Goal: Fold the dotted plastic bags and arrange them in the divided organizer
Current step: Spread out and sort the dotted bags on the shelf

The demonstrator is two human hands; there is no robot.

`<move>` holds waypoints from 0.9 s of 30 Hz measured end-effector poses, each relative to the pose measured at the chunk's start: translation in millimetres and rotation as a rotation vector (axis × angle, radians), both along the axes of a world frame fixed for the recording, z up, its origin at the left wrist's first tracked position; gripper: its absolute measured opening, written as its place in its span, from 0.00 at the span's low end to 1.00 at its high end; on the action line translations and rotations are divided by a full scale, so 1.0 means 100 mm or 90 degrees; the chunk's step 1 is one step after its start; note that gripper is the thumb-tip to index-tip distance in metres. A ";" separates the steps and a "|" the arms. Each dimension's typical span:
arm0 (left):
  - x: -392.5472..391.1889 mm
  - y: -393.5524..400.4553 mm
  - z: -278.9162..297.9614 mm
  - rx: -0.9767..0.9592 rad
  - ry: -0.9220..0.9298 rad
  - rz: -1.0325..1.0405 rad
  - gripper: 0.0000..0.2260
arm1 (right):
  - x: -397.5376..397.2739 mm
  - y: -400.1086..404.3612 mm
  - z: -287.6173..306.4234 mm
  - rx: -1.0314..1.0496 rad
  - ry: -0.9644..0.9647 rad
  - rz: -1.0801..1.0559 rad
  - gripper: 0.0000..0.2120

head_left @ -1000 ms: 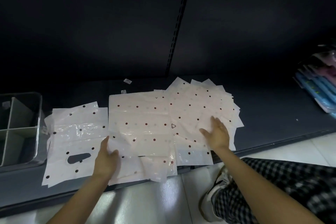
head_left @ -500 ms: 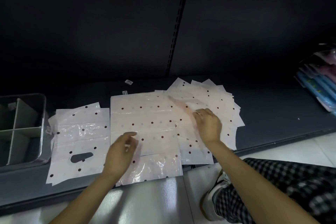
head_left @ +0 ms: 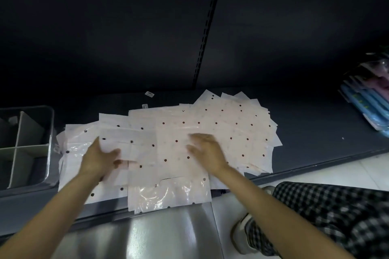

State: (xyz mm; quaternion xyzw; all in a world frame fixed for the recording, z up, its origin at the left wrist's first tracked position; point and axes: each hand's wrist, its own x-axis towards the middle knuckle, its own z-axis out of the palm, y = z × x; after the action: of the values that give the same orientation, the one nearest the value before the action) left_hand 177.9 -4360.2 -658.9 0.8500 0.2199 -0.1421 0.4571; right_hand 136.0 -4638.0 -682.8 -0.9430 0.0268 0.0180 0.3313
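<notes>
Since half a second ago, our left hand (head_left: 99,159) has lifted the left part of the middle dotted bag (head_left: 168,153) and is folding it rightward, while our right hand (head_left: 205,152) has slid leftward onto that same bag.

From the head camera, our left hand grips the turned-up flap, thumb in front and fingers showing faintly through the translucent plastic behind it. Our right hand lies flat on the bag, fingers spread and blurred, pressing it down. Both forearms reach in from the near edge.

That bag sits in the middle of a dark shelf (head_left: 315,132), its near end hanging over the shelf's front lip. It overlaps a left bag pile (head_left: 71,145) and a fanned right bag pile (head_left: 248,124). At far left stands the divided organizer (head_left: 49,128), grey with pale partitions, just beside the left pile. Two small labels (head_left: 149,94) lie at the shelf's far side. Blue and pink packets (head_left: 366,103) sit at the right edge. A checked trouser leg (head_left: 328,212) and a shoe (head_left: 240,235) rest on the pale floor near right.
</notes>
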 end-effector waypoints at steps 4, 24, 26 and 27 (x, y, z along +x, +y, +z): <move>0.01 0.39 -0.19 0.128 -0.022 0.006 0.24 | -0.05 -0.91 -0.20 -0.221 0.148 -0.140 0.33; -0.45 -0.05 -0.31 0.238 -0.238 -0.354 0.19 | -0.02 -0.93 0.19 -0.279 -0.081 -0.270 0.08; -0.48 -0.22 -0.23 0.197 -0.272 -0.360 0.18 | 0.06 -0.77 0.31 -0.310 -0.118 -0.227 0.10; -0.50 -0.32 -0.19 0.163 -0.281 -0.362 0.17 | 0.10 -0.65 0.36 -0.329 -0.120 -0.200 0.11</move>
State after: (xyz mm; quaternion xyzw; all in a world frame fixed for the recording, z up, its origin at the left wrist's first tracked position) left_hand 127.9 -4392.1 -677.6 0.9375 -0.1126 -0.0482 0.3258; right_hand 145.8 -4703.4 -646.3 -0.9777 0.1454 -0.1281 0.0806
